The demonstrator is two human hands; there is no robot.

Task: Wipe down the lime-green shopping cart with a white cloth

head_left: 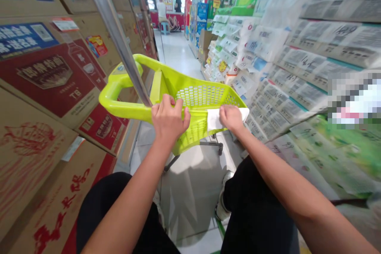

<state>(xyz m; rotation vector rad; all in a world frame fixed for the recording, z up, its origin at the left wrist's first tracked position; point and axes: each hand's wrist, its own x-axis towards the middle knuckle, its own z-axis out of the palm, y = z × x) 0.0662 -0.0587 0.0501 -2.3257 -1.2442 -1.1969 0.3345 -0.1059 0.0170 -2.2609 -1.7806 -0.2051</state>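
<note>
A lime-green shopping cart (190, 127) with a perforated basket stands between my arms, its handle end toward the left. My left hand (169, 117) is closed over the near rim of the cart, beside the base of a metal pole (119, 31). On the same rim, further right, my right hand (230, 118) presses a white cloth or tissue (212, 121) against the green plastic with its fingers curled. The white piece drapes over the rim on both sides of that hand. The basket's bottom is partly hidden by the near wall.
Stacked cardboard cartons (38, 75) line the left side, and packaged goods (297, 71) are piled on the right. The tiled floor (175, 53) runs ahead to a person (161, 10) by a blue stool (164, 27) and another person (177, 2). My knees flank the cart.
</note>
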